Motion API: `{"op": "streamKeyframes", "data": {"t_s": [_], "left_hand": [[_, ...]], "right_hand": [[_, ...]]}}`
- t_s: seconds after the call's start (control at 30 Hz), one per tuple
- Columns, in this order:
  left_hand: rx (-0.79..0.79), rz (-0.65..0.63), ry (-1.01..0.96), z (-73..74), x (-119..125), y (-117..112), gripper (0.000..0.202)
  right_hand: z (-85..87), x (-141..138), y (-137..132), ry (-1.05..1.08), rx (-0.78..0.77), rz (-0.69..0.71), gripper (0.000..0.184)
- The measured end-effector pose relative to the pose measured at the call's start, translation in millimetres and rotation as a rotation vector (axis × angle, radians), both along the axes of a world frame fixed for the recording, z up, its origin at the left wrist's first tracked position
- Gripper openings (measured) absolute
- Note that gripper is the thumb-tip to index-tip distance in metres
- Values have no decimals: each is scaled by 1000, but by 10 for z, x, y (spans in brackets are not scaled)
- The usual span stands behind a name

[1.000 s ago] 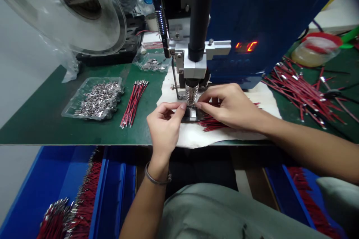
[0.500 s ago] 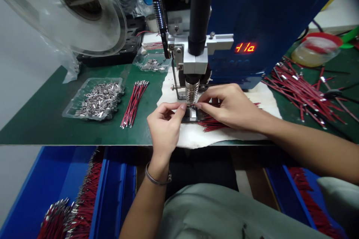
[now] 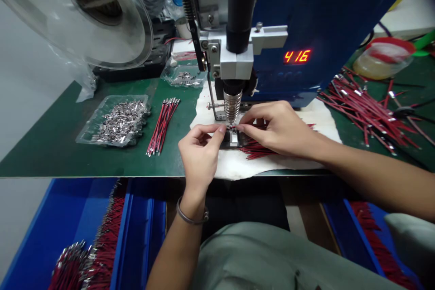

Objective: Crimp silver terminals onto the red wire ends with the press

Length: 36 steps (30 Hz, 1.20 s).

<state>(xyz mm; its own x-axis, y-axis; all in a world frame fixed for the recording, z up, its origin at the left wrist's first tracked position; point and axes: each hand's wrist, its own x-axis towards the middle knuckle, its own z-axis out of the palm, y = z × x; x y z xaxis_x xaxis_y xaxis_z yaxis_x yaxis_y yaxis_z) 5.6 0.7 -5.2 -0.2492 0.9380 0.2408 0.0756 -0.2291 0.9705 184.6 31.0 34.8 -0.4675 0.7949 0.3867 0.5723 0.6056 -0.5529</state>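
Pinching a tiny, indistinct workpiece (image 3: 231, 127), our left hand (image 3: 200, 147) and right hand (image 3: 277, 127) nearly meet above ragged white sheeting (image 3: 231, 167) and slender red wires (image 3: 253, 148), just below a shiny metal coil (image 3: 232, 108) fronting the smooth blue housing (image 3: 319, 31).

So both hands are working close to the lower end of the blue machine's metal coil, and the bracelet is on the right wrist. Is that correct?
Not quite: the bracelet is on the wrist of the left hand, not the right hand, as the head view shows. Both are indeed close to the lower end of the blue machine's metal coil.
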Motion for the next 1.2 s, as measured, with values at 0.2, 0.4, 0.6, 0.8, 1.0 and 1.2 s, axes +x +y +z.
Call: {"op": "streamKeyframes", "data": {"t_s": [0.2,0.4,0.6,0.8,1.0,1.2], "left_hand": [[3,3,-5,-3,1,-3,14],[-9,-4,-2,-13,-7,0,15],[-8,-5,-9,-6,-3,-6,15],[-19,-1,-7,21,8,-6,15],[1,-30,-25,9,1,-11,14],[-5,-33,87,56,-68,-38,13]], "right_hand": [[0,2,-6,-7,-2,-1,14],[-3,12,-3,0,-6,2,14],[-2,8,0,-3,3,9,13],[0,16,18,-22,58,55,13],[-19,61,39,-32,135,119,14],[-26,83,53,-37,190,184,10]]}}
